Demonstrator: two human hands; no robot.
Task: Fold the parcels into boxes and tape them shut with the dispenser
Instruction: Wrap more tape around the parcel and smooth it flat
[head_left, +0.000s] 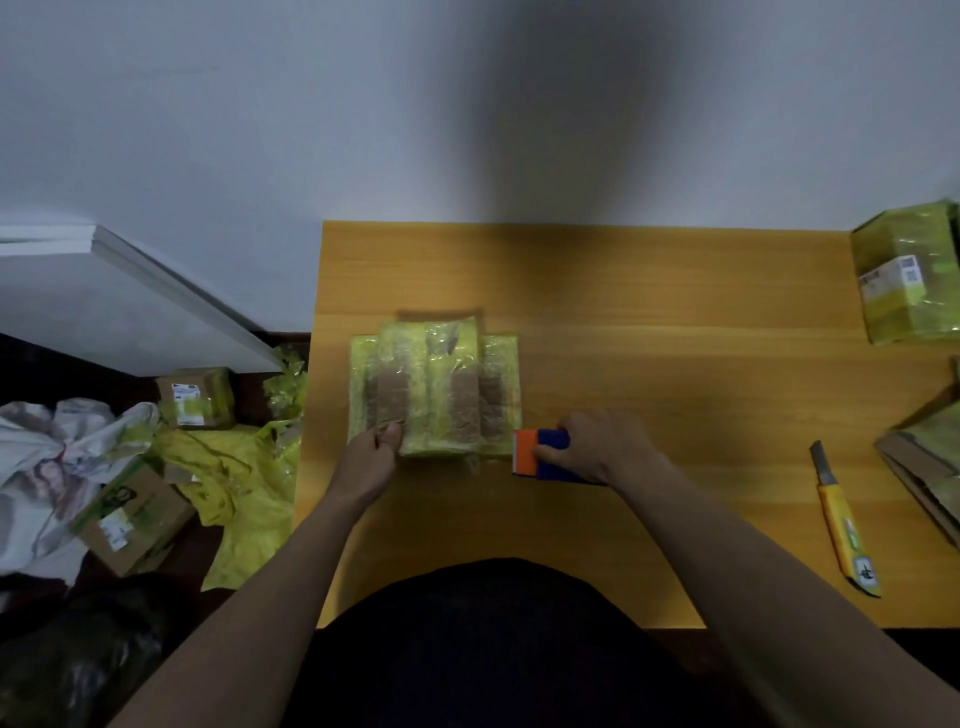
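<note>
Flattened parcel (435, 387), wrapped in yellow-green tape, lies on the tabletop (649, 322) just beyond the fingers of both hands, its long axis running left to right. Left hand (370, 453) reaches forward, fingers pinching its near left edge. Right hand (605, 447) lies palm down, fingers curled round the orange-and-blue dispenser (540, 453), whose orange end points at the parcel.

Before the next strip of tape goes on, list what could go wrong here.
1. The left hand pinches only the near corner of the flattened parcel, so it may slide when taped.
2. The right hand holds the tape dispenser beside the parcel; its edge could catch the loose plastic wrap.
3. The utility knife lies by the right forearm and could be knocked.
</note>
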